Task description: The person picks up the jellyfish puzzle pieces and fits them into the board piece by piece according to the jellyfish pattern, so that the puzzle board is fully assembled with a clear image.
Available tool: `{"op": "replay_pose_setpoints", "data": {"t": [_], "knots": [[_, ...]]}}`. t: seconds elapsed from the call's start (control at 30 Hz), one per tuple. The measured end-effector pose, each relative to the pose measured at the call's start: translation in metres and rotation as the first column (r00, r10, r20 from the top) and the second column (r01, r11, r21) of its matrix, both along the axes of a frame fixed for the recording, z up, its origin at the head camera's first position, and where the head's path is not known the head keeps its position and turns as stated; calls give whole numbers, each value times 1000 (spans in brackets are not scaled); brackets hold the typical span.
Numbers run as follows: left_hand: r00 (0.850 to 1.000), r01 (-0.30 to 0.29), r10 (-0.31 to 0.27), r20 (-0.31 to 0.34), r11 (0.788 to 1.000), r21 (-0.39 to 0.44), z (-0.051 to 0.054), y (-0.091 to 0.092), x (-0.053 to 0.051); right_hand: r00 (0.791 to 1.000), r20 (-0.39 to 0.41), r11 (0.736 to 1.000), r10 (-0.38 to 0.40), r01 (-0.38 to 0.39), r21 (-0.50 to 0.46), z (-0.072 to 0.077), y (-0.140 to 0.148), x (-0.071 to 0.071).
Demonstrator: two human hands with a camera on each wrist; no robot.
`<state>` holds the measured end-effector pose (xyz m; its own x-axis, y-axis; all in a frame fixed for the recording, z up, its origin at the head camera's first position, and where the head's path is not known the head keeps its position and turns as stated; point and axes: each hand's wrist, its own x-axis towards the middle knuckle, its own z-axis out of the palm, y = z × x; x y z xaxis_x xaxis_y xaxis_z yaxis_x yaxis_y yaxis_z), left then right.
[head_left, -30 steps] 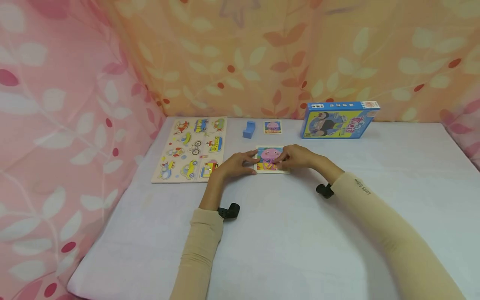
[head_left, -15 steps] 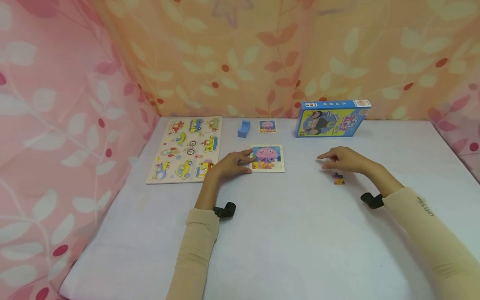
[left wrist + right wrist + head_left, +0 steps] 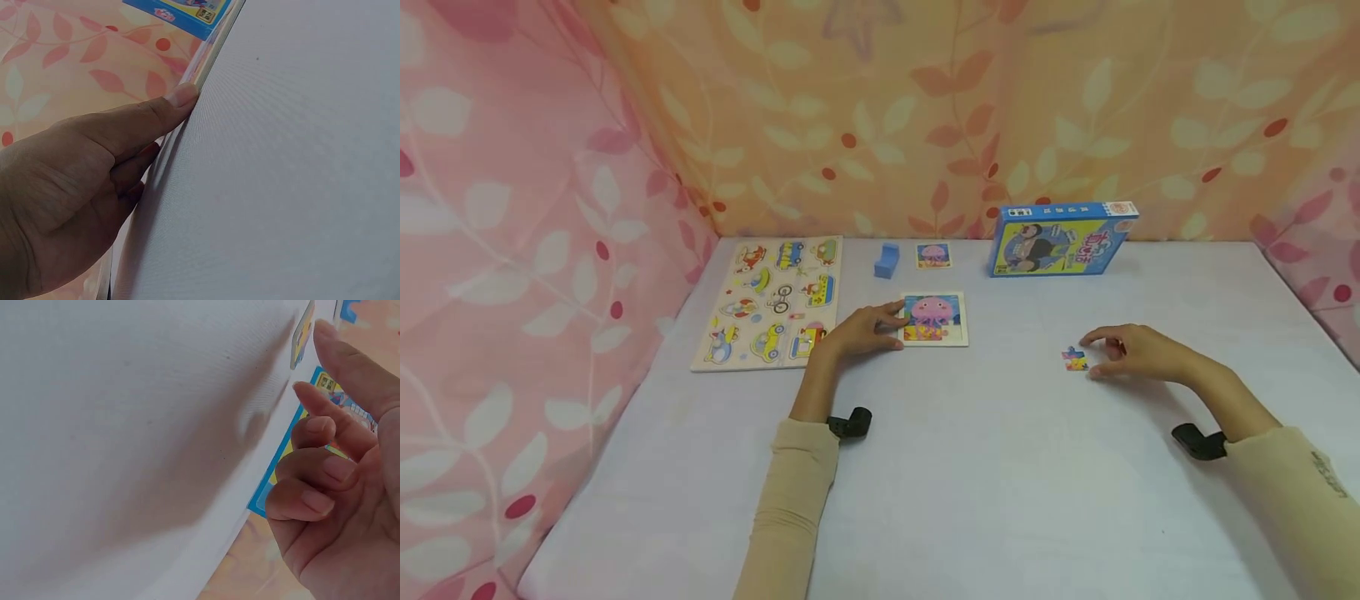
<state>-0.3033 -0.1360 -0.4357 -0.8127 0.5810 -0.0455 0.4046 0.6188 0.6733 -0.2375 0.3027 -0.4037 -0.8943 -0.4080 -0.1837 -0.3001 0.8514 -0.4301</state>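
A framed jigsaw puzzle (image 3: 932, 317) of a pink jellyfish lies flat in the middle of the table, with a pale gap at its lower right. My left hand (image 3: 863, 330) holds its left edge, index finger on the frame and thumb at the near left corner; in the left wrist view the thumb (image 3: 181, 95) rests against the edge. To the right lies a loose jigsaw piece (image 3: 1075, 359), orange and blue. My right hand (image 3: 1138, 350) is beside it, thumb and index finger apart at its right side. In the right wrist view, the jigsaw piece (image 3: 302, 337) lies beyond the fingertips.
A wooden vehicle puzzle board (image 3: 775, 300) lies at the left, close to my left hand. Farther back are a small blue block (image 3: 887, 260), a jellyfish picture card (image 3: 933, 256) and a blue-and-yellow box (image 3: 1060, 240) standing upright. Patterned curtains border the table.
My right hand has left the jellyfish puzzle and moved right and nearer to the loose jigsaw piece. My left hand has stayed on the frame. The view has shifted slightly.
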Motion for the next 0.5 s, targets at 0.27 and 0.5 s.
{"op": "replay_pose_setpoints", "data": {"t": [0.27, 0.5], "knots": [[1000, 14, -14, 9, 1000, -11, 0, -1, 1, 998, -65, 998, 17, -13, 63, -5, -4, 0], [1000, 7, -7, -8, 1000, -20, 2, 0, 0, 993, -110, 996, 49, -41, 74, -5, -8, -2]]}}
